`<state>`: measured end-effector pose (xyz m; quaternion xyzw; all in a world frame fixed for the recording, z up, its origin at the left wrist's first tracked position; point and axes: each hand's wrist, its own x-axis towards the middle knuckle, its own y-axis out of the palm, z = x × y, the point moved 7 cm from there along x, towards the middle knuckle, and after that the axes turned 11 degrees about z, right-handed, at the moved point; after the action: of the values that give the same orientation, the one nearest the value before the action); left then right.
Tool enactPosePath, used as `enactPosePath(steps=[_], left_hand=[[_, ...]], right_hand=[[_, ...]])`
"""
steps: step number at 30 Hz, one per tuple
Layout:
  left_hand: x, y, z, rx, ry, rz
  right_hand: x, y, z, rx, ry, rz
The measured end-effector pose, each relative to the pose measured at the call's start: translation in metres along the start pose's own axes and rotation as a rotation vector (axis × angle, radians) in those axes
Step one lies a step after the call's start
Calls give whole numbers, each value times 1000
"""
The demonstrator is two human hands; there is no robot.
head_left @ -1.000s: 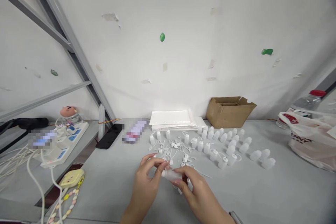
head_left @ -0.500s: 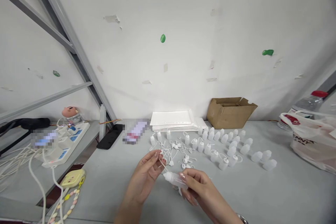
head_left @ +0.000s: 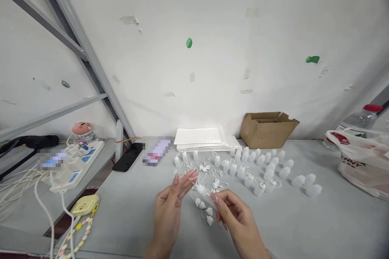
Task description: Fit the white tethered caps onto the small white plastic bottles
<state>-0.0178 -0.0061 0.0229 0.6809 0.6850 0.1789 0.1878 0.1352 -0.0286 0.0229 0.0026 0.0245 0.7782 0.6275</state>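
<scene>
Item: small bottle (head_left: 203,191), translucent white. It lies tilted with its capped end toward 11 o'clock, just above the worktop (head_left: 304,222) and in front of the person. Holder: right hand (head_left: 235,216), fingertips closed on the bottle's lower body. Left hand (head_left: 172,204): fingers nearly straight and fanned, tips at a thin white loop (head_left: 193,175) beside the cap end; whether the loop is pinched cannot be told. Change: a second ago both hands were closed together on the bottle. Half a second ago the left had drawn back, pinching a strap. Now it has opened out and the bottle rests in the right alone, so the two-handed fitting at the cap end looks finished or let go. Beneath the hands: loose caps (head_left: 209,211) with tethers, more scattered at 12 o'clock. At 1 to 2 o'clock: standing bottles (head_left: 258,162) in rows, close. Far 12: stack of white sheets (head_left: 200,137). Far 1: cardboard box (head_left: 267,129). At 3: plastic bag (head_left: 361,162), well apart. At 10: black phone (head_left: 126,158) near the worktop's left edge, which runs down toward 8. Open room: bare surface from 3 round to 5, and a narrower strip at 8 to 9.
</scene>
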Motion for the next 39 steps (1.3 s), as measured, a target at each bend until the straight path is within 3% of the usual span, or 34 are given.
enactPosePath(steps=[25,30,35,39], left_hand=[[-6,7,2,72,30,50],[-7,6,4,171,64,43],[-10,3,7,328,88,-44],[-12,-2,10,459,178,-64]], right_hand=[[-4,-3,10,-111,-80,-43],[-7,-5,14,-252,-148,-83],[-11,-5,13,-364,-244,-123],[-14,-1,16,-454,-335,-151]])
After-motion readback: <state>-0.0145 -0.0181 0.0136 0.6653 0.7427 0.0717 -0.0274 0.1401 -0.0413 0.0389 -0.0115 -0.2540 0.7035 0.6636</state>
